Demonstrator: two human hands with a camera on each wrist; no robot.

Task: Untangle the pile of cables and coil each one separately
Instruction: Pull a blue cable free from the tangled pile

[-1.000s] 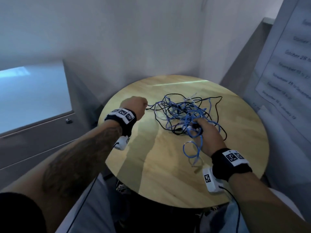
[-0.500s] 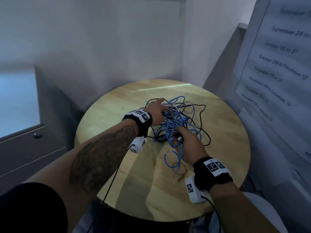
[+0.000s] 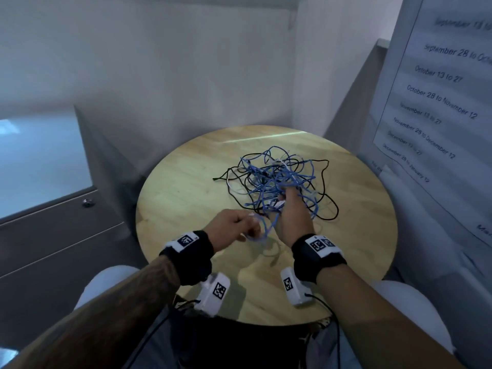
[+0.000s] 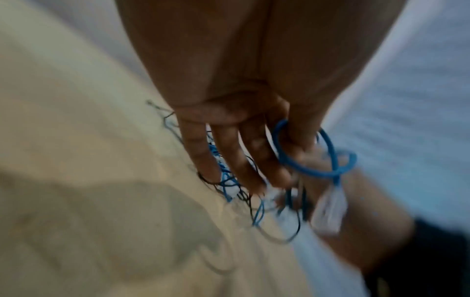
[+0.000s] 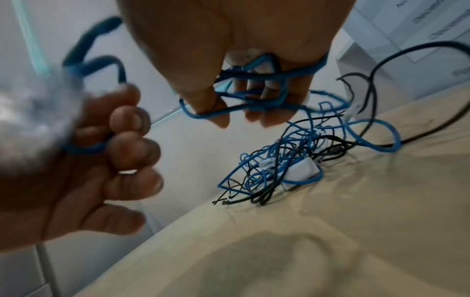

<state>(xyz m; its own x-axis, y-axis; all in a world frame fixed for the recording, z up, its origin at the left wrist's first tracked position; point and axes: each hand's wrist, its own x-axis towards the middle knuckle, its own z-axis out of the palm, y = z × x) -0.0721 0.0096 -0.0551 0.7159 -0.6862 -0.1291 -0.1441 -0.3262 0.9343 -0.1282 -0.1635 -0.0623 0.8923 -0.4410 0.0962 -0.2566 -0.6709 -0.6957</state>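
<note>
A tangled pile of cables (image 3: 279, 177) (image 5: 287, 160) in blue, black and white lies on the round wooden table (image 3: 186, 187). My right hand (image 3: 286, 202) (image 5: 244, 112) is at the pile's near edge. Its fingers are curled round several strands of the blue cable (image 5: 254, 76). My left hand (image 3: 249, 226) (image 4: 292, 160) is just left of it, above the table, and pinches a loop of the same blue cable (image 4: 307, 170) close to its clear plug (image 4: 328, 211). A short stretch of blue cable (image 3: 269, 227) spans the two hands.
A black cable (image 3: 326, 198) loops out of the pile to the right. A grey cabinet (image 3: 53, 235) stands to the left, and a panel with a printed sheet (image 3: 436, 102) rises at the right. Bare tabletop (image 3: 354, 262) lies in front of my hands.
My left hand has come back from the pile's left side toward me and now pinches the blue cable near its plug. My right hand keeps its grip on the blue strands.
</note>
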